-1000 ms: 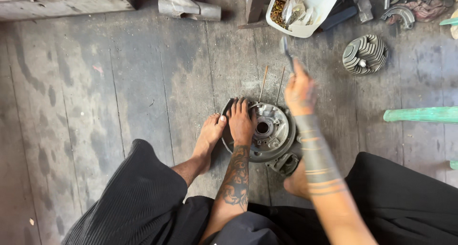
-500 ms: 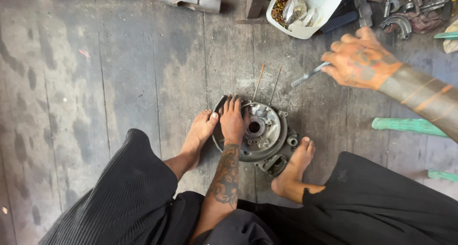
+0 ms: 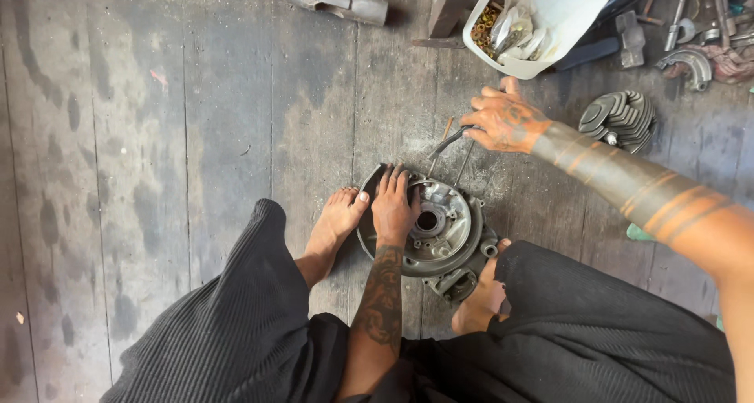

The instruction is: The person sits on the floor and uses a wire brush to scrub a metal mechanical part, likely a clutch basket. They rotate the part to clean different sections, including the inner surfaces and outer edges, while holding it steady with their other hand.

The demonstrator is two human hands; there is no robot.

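Hands first: left hand lies flat, fingers spread, pressing on the round metal engine casing on the floor btw the bare feet. Right hand is closed round a thin metal tool, up and to the right of the casing, just beyond its far rim. Tool's long axis slants down-left toward the casing and the two thin rods sticking out there; tip is near them, contact unclear. Left hand is the nearer one. Further off: white tub of parts, finned cylinder.

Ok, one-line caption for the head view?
Left hand presses a round grey metal engine casing on the plank floor; right hand holds a thin metal tool.
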